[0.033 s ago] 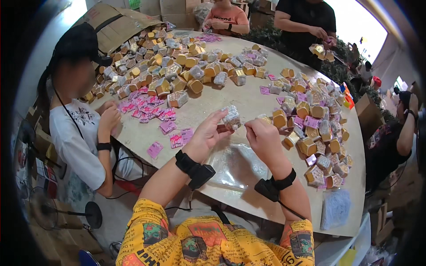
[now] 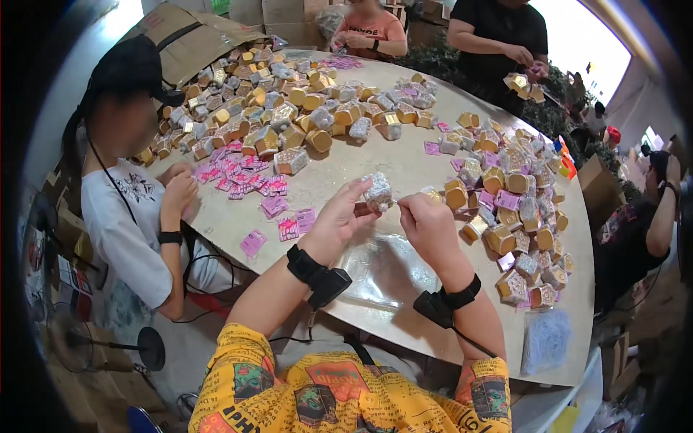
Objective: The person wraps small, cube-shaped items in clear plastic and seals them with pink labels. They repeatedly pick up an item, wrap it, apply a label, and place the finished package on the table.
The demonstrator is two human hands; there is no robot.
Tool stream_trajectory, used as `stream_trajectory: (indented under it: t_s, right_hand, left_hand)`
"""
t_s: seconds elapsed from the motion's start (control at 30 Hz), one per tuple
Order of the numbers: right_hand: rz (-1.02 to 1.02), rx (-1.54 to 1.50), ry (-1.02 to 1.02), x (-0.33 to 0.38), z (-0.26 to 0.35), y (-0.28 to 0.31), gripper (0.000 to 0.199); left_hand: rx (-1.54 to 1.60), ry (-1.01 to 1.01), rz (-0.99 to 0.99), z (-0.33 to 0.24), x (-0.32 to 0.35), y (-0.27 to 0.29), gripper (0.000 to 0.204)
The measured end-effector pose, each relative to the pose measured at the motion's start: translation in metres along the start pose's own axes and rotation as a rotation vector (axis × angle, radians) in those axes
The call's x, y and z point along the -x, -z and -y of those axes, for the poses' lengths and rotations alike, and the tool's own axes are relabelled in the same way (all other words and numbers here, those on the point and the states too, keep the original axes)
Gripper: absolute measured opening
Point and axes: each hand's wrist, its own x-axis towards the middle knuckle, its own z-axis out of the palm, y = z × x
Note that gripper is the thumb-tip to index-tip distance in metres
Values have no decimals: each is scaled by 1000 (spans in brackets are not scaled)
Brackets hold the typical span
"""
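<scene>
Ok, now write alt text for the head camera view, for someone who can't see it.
A person's left hand holds a small silvery object, with the right hand beside it, fingers pinched together, above a pale table. Gold and silver pieces lie heaped on it near pink cards, and co-workers are around the table.

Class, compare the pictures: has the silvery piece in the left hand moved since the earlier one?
No: the silvery piece in the left hand shows no visible shift against the pink cards on the table.

Hands (image 2: 338, 222) (image 2: 433, 229) near together, fingers (image 2: 353, 192) bent
</scene>
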Motion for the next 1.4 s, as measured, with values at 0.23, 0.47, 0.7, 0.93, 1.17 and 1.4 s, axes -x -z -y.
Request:
stream_trajectory:
  t_s: [0.23,0.47,0.7,0.93,1.17,1.4]
  right_hand:
    - [78,80,-15,-7,11,-12,6]
    - [89,95,-15,-7,12,-18,6]
    - [109,152,-40,-7,12,-22,8]
    - [138,186,-41,-7,15,-20,7]
    - [138,214,-67,-6,19,-21,8]
    - [140,234,-98,-7,19,-22,10]
  left_hand:
    - [-89,-159,-83,2,6,3,51]
    - [-157,-227,-92,4,11,1,52]
    - [-200,-265,-125,5,13,-2,54]
    - [-263,-326,-136,6,19,-7,56]
    - [-322,-551,-185,22,6,-3,60]
    - [-473,-708,-259,33,-5,2,58]
